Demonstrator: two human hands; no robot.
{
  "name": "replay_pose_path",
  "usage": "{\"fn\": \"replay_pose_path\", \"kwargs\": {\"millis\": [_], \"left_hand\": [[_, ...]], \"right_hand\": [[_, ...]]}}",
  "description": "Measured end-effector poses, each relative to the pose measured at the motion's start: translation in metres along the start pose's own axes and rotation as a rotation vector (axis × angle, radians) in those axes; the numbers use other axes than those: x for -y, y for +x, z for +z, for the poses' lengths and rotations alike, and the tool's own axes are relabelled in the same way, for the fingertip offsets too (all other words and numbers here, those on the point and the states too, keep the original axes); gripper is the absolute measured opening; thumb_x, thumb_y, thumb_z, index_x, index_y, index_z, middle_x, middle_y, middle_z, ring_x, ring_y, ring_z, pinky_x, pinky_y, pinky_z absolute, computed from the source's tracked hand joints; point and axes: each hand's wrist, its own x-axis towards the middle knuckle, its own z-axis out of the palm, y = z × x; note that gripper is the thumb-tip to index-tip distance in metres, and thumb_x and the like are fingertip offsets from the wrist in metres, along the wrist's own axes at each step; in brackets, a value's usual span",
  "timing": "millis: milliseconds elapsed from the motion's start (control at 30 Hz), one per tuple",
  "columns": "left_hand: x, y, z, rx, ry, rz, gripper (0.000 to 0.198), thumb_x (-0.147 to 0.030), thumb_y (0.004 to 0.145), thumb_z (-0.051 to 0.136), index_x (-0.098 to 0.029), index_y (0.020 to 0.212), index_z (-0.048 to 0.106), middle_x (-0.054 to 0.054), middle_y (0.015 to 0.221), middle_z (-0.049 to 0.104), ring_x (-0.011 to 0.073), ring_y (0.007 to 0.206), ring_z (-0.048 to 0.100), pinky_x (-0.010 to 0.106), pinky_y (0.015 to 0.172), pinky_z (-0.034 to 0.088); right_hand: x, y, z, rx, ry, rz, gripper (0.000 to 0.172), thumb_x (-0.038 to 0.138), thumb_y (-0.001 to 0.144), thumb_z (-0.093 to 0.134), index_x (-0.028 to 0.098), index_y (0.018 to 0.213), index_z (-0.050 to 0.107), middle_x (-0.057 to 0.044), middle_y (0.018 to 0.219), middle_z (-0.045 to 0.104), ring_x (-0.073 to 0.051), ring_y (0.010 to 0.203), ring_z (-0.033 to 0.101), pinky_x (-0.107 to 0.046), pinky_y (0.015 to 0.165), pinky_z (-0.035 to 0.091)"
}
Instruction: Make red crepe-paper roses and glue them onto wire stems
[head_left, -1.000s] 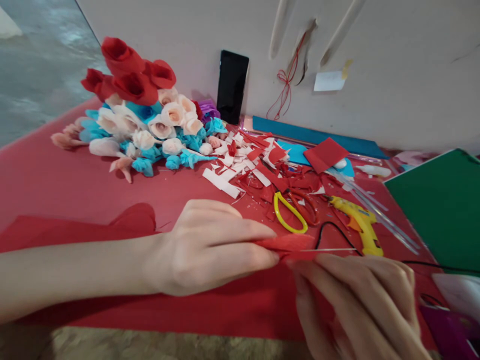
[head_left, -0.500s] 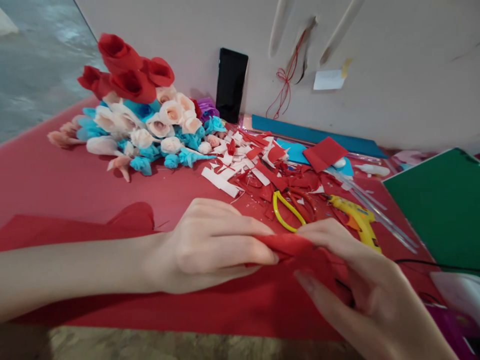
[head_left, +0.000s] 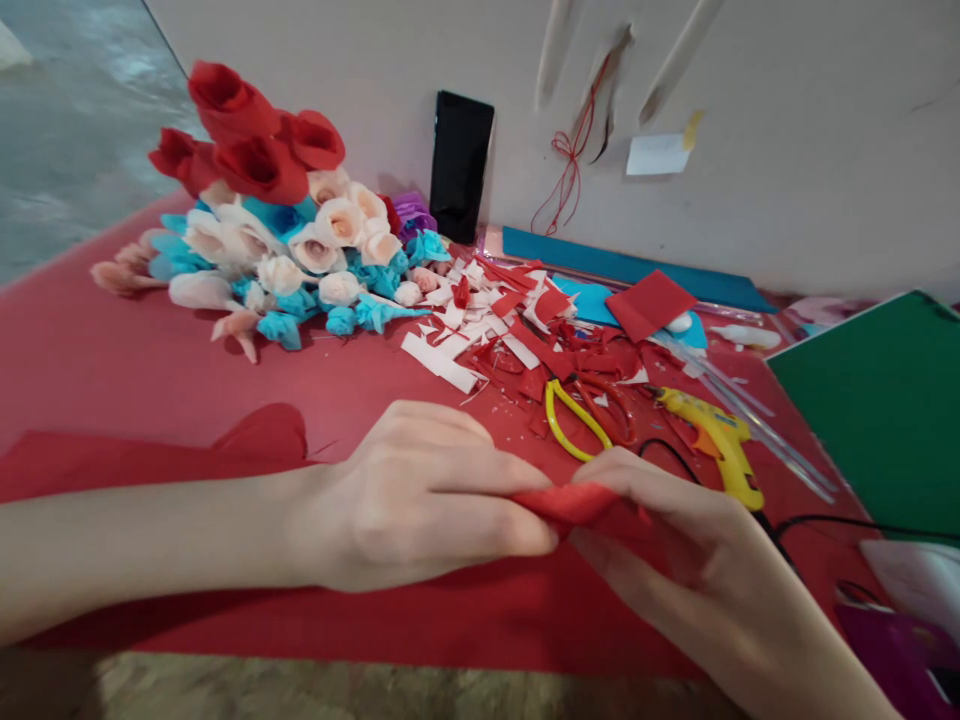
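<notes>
The left hand is resting on the red sheet, its fingers pressed together and pinching the left end of a red paper piece. The piece is sitting between both hands' fingertips. The right hand is curling its fingers around the right end, near the yellow-handled scissors.

I saw left hand and right hand meeting on paper piece | scissors just behind them | glue gun right of scissors | paper flowers far left | phone against wall behind
</notes>
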Motion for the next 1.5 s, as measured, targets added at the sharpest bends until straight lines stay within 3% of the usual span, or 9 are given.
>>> {"fn": "replay_pose_path", "kwargs": {"millis": [300,433,533,600,667,767,1000,1300,1500], "left_hand": [[0.003,0.001,0.001,-0.023,-0.025,-0.008,0.016,-0.011,0.078,0.056,-0.012,0.094,0.061,0.009,0.080,0.071,0.0161,0.060,0.063,0.028,0.057,0.053],[-0.001,0.000,0.005,-0.101,-0.144,-0.232,0.050,-0.015,0.078,0.059,-0.015,0.125,0.041,0.005,0.083,0.069,0.0102,0.052,0.059,0.019,0.047,0.050],[-0.003,-0.001,0.009,-0.181,-0.287,-0.394,0.067,-0.016,0.074,0.064,-0.021,0.132,0.032,0.005,0.099,0.065,0.0094,0.063,0.062,0.017,0.057,0.053],[-0.004,-0.001,0.012,-0.175,-0.328,-0.430,0.055,-0.015,0.071,0.068,-0.019,0.121,0.046,0.005,0.097,0.064,0.0110,0.071,0.062,0.018,0.066,0.054],[-0.004,0.001,0.013,-0.147,-0.361,-0.421,0.029,-0.015,0.070,0.068,-0.015,0.098,0.058,0.005,0.090,0.064,0.0112,0.073,0.061,0.017,0.066,0.053],[-0.006,0.003,0.013,-0.157,-0.411,-0.402,0.009,-0.010,0.072,0.065,-0.012,0.080,0.061,0.005,0.084,0.060,0.0095,0.071,0.059,0.016,0.065,0.051],[-0.007,0.003,0.015,-0.157,-0.465,-0.456,0.007,-0.008,0.068,0.069,-0.012,0.073,0.065,0.004,0.079,0.058,0.0108,0.071,0.056,0.020,0.064,0.048],[-0.012,0.002,0.018,-0.163,-0.625,-0.664,0.011,-0.006,0.068,0.068,-0.016,0.074,0.070,0.001,0.081,0.058,0.0068,0.074,0.058,0.013,0.070,0.049],[-0.013,0.001,0.019,-0.155,-0.622,-0.696,0.015,-0.005,0.068,0.069,-0.011,0.082,0.071,0.002,0.082,0.060,0.0052,0.076,0.058,0.008,0.071,0.047]], "right_hand": [[-0.018,-0.004,0.003,0.153,0.257,0.176,0.007,0.018,0.080,0.052,0.021,0.082,0.058,0.000,0.080,0.061,-0.014,0.075,0.059,-0.022,0.064,0.049],[-0.022,-0.004,0.006,0.176,0.539,0.268,0.006,0.022,0.081,0.054,0.022,0.085,0.058,0.001,0.081,0.062,-0.012,0.074,0.060,-0.023,0.066,0.050],[-0.023,-0.005,0.008,0.215,0.758,0.353,0.013,0.022,0.081,0.056,0.023,0.094,0.059,-0.001,0.090,0.064,-0.012,0.083,0.060,-0.025,0.077,0.048],[-0.022,-0.005,0.009,0.232,0.883,0.404,0.018,0.021,0.082,0.056,0.023,0.100,0.060,-0.001,0.095,0.064,-0.012,0.090,0.059,-0.024,0.083,0.044],[-0.021,-0.006,0.009,0.246,0.957,0.438,0.020,0.019,0.083,0.054,0.024,0.101,0.061,0.000,0.096,0.064,-0.010,0.091,0.058,-0.020,0.083,0.043],[-0.021,-0.007,0.011,0.271,0.980,0.445,0.019,0.017,0.084,0.054,0.024,0.099,0.063,0.001,0.092,0.064,-0.008,0.087,0.057,-0.017,0.078,0.042],[-0.024,-0.008,0.016,0.201,0.835,0.399,0.011,0.027,0.082,0.057,0.020,0.088,0.063,0.000,0.082,0.064,-0.011,0.078,0.059,-0.020,0.071,0.045],[-0.012,-0.007,0.023,-0.248,0.174,-0.129,0.017,0.003,0.073,0.056,0.016,0.081,0.063,0.001,0.078,0.063,-0.006,0.073,0.059,-0.009,0.065,0.046],[-0.014,-0.009,0.026,-0.318,-0.033,-0.233,0.014,0.002,0.071,0.055,0.013,0.075,0.061,-0.001,0.076,0.062,-0.004,0.069,0.058,-0.008,0.067,0.045]]}}
